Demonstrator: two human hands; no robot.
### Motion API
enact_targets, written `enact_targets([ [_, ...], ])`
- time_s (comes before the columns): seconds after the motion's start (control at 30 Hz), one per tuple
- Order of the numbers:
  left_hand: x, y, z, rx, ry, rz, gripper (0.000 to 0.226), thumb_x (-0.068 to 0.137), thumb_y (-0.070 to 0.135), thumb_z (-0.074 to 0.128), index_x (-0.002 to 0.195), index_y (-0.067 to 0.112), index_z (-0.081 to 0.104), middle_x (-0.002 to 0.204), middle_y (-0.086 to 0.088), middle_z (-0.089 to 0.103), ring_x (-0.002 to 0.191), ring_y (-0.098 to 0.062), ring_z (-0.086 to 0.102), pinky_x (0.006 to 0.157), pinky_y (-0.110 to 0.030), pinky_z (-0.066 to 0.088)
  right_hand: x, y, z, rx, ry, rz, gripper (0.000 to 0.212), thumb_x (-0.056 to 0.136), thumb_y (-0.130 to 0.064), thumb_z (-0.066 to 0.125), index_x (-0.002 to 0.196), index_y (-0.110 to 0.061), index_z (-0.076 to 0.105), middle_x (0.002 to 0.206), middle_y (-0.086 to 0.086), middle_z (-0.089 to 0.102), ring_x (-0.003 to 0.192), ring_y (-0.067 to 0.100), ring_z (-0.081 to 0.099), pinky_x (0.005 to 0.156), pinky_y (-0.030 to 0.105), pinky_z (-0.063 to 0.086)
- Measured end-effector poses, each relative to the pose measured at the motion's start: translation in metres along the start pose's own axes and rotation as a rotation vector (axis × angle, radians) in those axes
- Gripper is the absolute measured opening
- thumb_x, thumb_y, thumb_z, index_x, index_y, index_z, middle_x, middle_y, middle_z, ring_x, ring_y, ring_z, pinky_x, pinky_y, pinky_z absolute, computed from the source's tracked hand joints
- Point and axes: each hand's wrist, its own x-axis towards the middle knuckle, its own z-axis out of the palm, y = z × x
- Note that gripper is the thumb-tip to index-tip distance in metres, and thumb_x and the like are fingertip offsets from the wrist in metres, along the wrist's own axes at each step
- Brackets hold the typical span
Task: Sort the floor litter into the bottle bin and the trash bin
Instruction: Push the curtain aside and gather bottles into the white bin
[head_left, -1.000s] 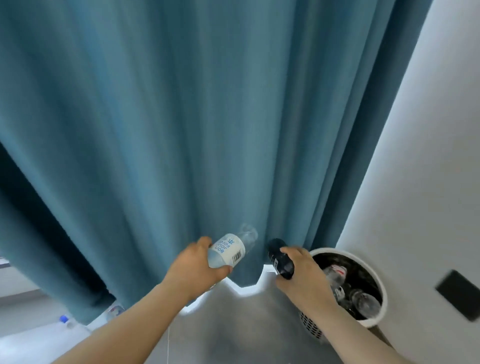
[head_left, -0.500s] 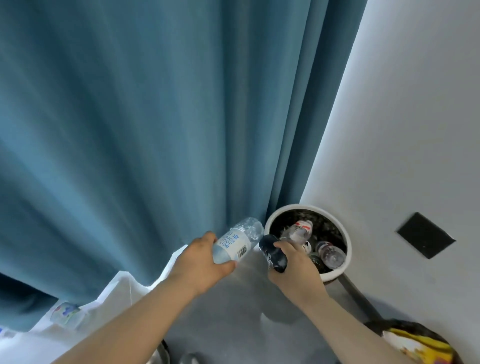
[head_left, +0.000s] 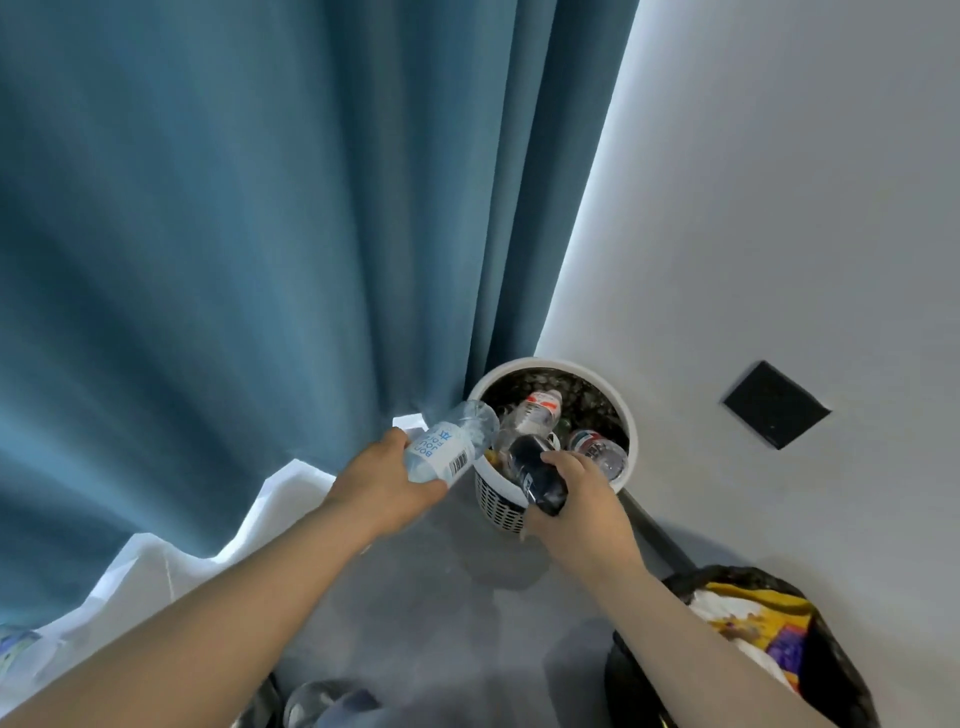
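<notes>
My left hand (head_left: 382, 480) grips a clear water bottle (head_left: 453, 441) with a white and blue label, its far end tilted over the rim of the white bottle bin (head_left: 621, 410). My right hand (head_left: 576, 499) holds a dark bottle (head_left: 535, 470) at the bin's near edge, pointing into it. The bin stands in the corner between curtain and wall and holds several clear bottles (head_left: 597, 452). A trash bin lined with a black bag (head_left: 831, 649), filled with yellow and white wrappers, sits at the lower right.
A blue curtain (head_left: 260, 234) hangs on the left, with white sheer fabric (head_left: 171, 566) below it. A white wall with a black square plate (head_left: 774, 405) is on the right. More clear plastic (head_left: 322, 701) lies on the grey floor at the bottom edge.
The view has swung right and down, bringing the bottle bin closer and the trash bin into sight. Both hands moved forward with their bottles to the bin's rim.
</notes>
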Motion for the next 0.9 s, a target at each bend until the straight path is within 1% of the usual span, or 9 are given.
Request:
enact_targets([
  [0.13, 0.007, 0.020, 0.015, -0.010, -0.023, 0.022, 0.057, 0.079, 0.043, 0.066, 0.125, 0.018, 0.043, 0.120, -0.003, 0.055, 0.097, -0.023, 0.054, 0.073, -0.026, 0.043, 0.000, 0.022, -0.019, -0.032, 0.057, 0.028, 0.063, 0.081, -0.020, 0.066, 0.139, -0.021, 0.043, 0.138, -0.005, 0.044, 0.113, 0.016, 0.053, 0.087, 0.024, 0.046],
  [0.23, 0.014, 0.026, 0.023, -0.028, -0.053, 0.014, 0.060, 0.078, 0.043, 0.067, 0.125, 0.018, 0.041, 0.119, -0.003, 0.055, 0.096, -0.023, 0.055, 0.075, -0.027, 0.044, 0.008, 0.032, -0.022, -0.012, 0.078, 0.064, 0.065, 0.081, -0.019, 0.068, 0.141, -0.020, 0.042, 0.140, -0.004, 0.043, 0.117, 0.017, 0.051, 0.094, 0.028, 0.046],
  [0.37, 0.025, 0.027, 0.028, -0.060, -0.062, -0.003, 0.058, 0.077, 0.040, 0.068, 0.125, 0.018, 0.041, 0.109, 0.002, 0.052, 0.091, -0.021, 0.054, 0.073, -0.027, 0.042, 0.031, 0.042, -0.018, 0.004, 0.119, 0.060, 0.061, 0.080, -0.020, 0.067, 0.137, -0.018, 0.045, 0.135, -0.002, 0.046, 0.111, 0.018, 0.053, 0.089, 0.029, 0.048],
  [0.47, 0.033, 0.025, 0.033, -0.057, -0.053, -0.005, 0.062, 0.077, 0.042, 0.068, 0.127, 0.019, 0.040, 0.114, 0.000, 0.054, 0.094, -0.021, 0.053, 0.075, -0.027, 0.043, 0.048, 0.046, -0.015, 0.026, 0.148, 0.071, 0.060, 0.080, -0.017, 0.067, 0.137, -0.017, 0.046, 0.133, -0.002, 0.047, 0.114, 0.018, 0.051, 0.088, 0.025, 0.044],
  [0.57, 0.040, 0.024, 0.038, -0.073, -0.047, -0.006, 0.059, 0.076, 0.042, 0.070, 0.123, 0.020, 0.042, 0.112, 0.002, 0.055, 0.093, -0.021, 0.056, 0.073, -0.029, 0.049, 0.064, 0.049, -0.012, 0.017, 0.166, 0.092, 0.063, 0.081, -0.018, 0.068, 0.139, -0.016, 0.042, 0.135, 0.001, 0.046, 0.121, 0.022, 0.049, 0.095, 0.031, 0.046],
  [0.63, 0.045, 0.024, 0.042, -0.102, -0.038, 0.004, 0.054, 0.077, 0.044, 0.069, 0.118, 0.019, 0.044, 0.108, 0.002, 0.055, 0.091, -0.022, 0.058, 0.074, -0.034, 0.053, 0.076, 0.051, -0.010, 0.014, 0.163, 0.117, 0.065, 0.082, -0.020, 0.068, 0.141, -0.016, 0.039, 0.139, 0.003, 0.044, 0.122, 0.023, 0.049, 0.098, 0.034, 0.045],
  [0.67, 0.046, 0.024, 0.043, -0.107, -0.030, 0.010, 0.052, 0.078, 0.045, 0.068, 0.117, 0.018, 0.045, 0.109, 0.001, 0.056, 0.091, -0.022, 0.058, 0.075, -0.034, 0.053, 0.082, 0.052, -0.008, 0.013, 0.163, 0.128, 0.065, 0.083, -0.021, 0.068, 0.141, -0.016, 0.039, 0.139, 0.003, 0.043, 0.121, 0.024, 0.050, 0.098, 0.035, 0.046],
  [0.8, 0.054, 0.024, 0.045, -0.123, 0.000, 0.028, 0.050, 0.080, 0.048, 0.067, 0.115, 0.019, 0.047, 0.106, 0.002, 0.056, 0.093, -0.023, 0.057, 0.078, -0.037, 0.052, 0.102, 0.055, 0.000, -0.044, 0.172, 0.179, 0.057, 0.083, -0.022, 0.066, 0.135, -0.014, 0.044, 0.132, 0.006, 0.050, 0.109, 0.027, 0.057, 0.091, 0.039, 0.050],
  [0.9, 0.060, 0.024, 0.046, -0.122, 0.001, 0.033, 0.052, 0.081, 0.047, 0.065, 0.120, 0.019, 0.046, 0.105, 0.005, 0.052, 0.095, -0.023, 0.056, 0.080, -0.037, 0.052, 0.112, 0.057, 0.008, -0.140, 0.192, 0.166, 0.041, 0.083, -0.022, 0.066, 0.121, -0.014, 0.050, 0.121, 0.006, 0.057, 0.106, 0.026, 0.057, 0.085, 0.036, 0.049],
])
